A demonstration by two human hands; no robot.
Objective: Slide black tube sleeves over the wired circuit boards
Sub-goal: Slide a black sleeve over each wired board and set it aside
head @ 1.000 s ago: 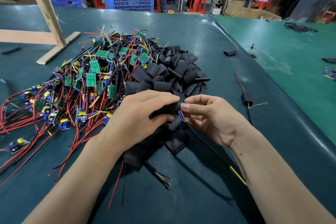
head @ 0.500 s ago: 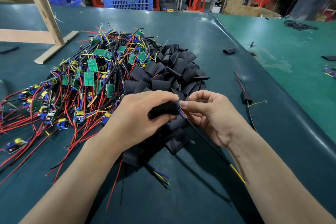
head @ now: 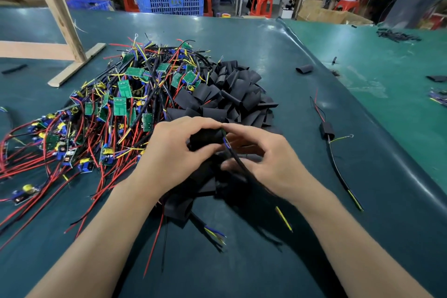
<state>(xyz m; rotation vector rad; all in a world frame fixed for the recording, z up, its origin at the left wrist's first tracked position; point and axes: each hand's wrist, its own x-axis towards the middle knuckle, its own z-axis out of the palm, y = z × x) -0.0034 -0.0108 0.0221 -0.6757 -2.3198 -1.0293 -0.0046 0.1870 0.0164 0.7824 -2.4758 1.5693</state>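
My left hand (head: 174, 150) grips a black tube sleeve (head: 205, 139) between thumb and fingers, just above the table. My right hand (head: 268, 159) meets it at the sleeve's right end, fingertips pinching there. A black cable (head: 238, 163) with blue and green cores comes out of that end and runs down under my right palm. The board inside the sleeve is hidden. Behind the hands lies a heap of loose black sleeves (head: 232, 97). To the left spreads a tangle of wired green circuit boards (head: 116, 109) with red, yellow and black leads.
One sleeved board with its cable (head: 326, 130) lies to the right. A lone sleeve (head: 304, 69) sits further back. A wooden frame (head: 70, 38) stands at the back left. A raised seam (head: 362, 109) divides off the lighter green table at right. People sit behind a blue crate (head: 169, 0).
My hands have closed in on each other over the sleeve. The right hand's fingers now curl more around its end, and the cable bends down across my right palm.
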